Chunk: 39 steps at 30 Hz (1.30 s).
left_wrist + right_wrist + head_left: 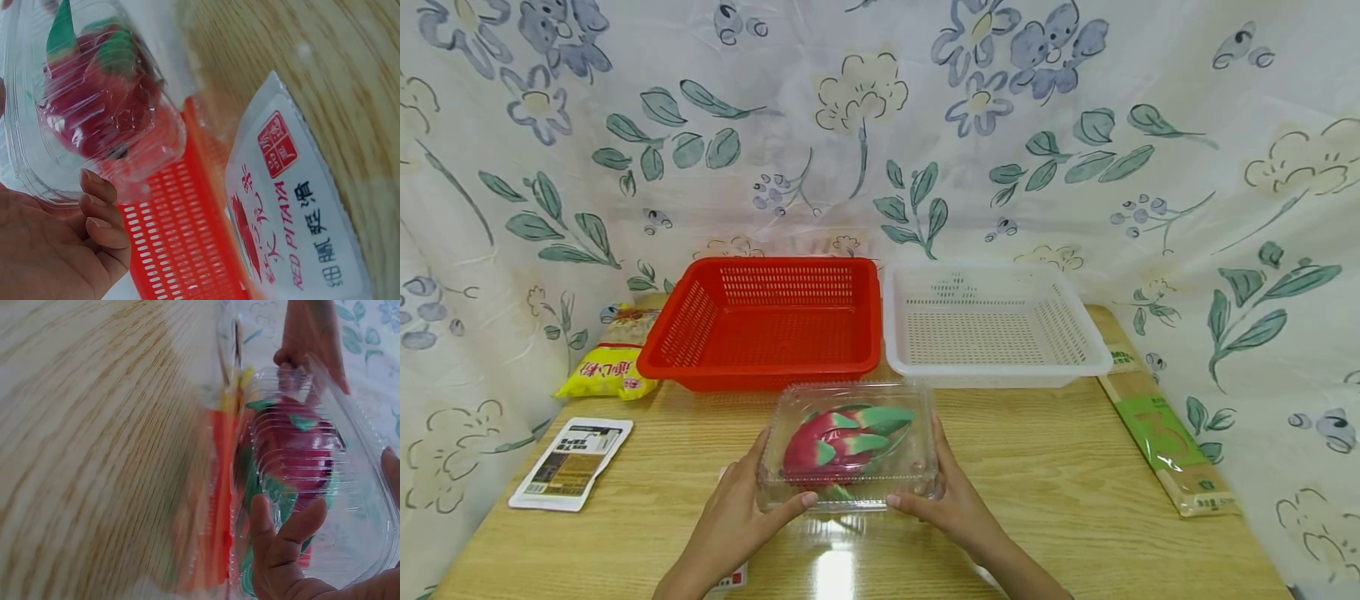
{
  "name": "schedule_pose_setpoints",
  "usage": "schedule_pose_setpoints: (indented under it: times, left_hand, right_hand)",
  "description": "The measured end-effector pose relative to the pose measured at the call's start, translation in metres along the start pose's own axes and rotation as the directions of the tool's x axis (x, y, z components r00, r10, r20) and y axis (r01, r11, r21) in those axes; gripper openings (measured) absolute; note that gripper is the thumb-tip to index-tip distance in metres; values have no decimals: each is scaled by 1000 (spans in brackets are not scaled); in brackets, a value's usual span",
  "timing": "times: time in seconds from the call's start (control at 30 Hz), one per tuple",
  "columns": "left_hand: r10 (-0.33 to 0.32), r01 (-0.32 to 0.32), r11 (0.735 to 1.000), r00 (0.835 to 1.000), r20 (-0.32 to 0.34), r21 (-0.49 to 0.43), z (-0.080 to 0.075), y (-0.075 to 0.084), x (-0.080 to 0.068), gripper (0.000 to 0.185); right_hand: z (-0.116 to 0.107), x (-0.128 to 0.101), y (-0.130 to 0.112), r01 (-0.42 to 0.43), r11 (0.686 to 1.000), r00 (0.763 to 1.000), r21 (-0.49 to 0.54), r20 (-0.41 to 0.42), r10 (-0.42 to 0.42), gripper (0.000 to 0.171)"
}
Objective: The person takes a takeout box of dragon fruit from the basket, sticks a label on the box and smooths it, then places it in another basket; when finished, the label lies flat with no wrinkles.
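1. The left hand [733,521] and right hand [951,508] grip the two ends of a clear plastic box [850,446], fingers curled under it and thumbs pressed on its near rim; the box sits near the middle of the wooden table [1075,500], toward its front edge.
2. Inside the box lies a red dragon fruit [842,442] with green scales.
3. A white packet [571,462] lies by the table's left edge.
4. A green-wrapped long pack [1161,437] lies along the right edge.
5. A yellow snack bag [610,371] sits at the back left.
6. A red basket [767,325] and a white basket [992,325] stand side by side along the back edge.
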State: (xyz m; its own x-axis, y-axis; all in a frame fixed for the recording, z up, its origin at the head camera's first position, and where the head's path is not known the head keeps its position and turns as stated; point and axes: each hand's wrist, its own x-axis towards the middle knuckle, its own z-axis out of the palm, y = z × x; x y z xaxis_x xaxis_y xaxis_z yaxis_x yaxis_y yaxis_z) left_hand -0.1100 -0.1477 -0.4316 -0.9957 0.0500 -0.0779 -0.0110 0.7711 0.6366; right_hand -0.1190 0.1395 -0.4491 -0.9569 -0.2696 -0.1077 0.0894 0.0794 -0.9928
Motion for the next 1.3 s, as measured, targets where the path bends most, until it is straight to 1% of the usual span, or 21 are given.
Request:
schedule_pose_setpoints:
  times: [0.13,0.4,0.6,0.77,0.87,1.07,1.3]
  left_hand:
    - [-1,1,1000,1000,4,-1,1,-1,1,111]
    - [22,-21,1000,999,-33,12,4,-2,0,109]
    - [43,-43,999,998,-47,3,7,-5,0,109]
    - [31,-30,999,999,-27,12,10,-6,-1,112]
    - [22,-21,999,1000,-15,36,11,-5,-4,114]
    - [41,-39,997,999,-24,74,14,-4,-7,113]
    - [36,-34,995,999,-16,99,15,-1,-9,113]
  right_hand:
    - [0,1,1,0,1000,1000,-8,-12,0,117]
    - [-1,1,3,0,1000,1000,13,7,0,116]
    - [0,1,4,-1,1000,1000,-2,-5,1,117]
    - [-1,0,6,5,1000,1000,-8,1,-5,117]
    - [-2,-1,7,-10,1000,1000,-1,16,10,117]
    - [-5,-3,10,-30,999,999,22,41,29,118]
    - [-9,-3,13,-24,1000,999,13,44,23,118]
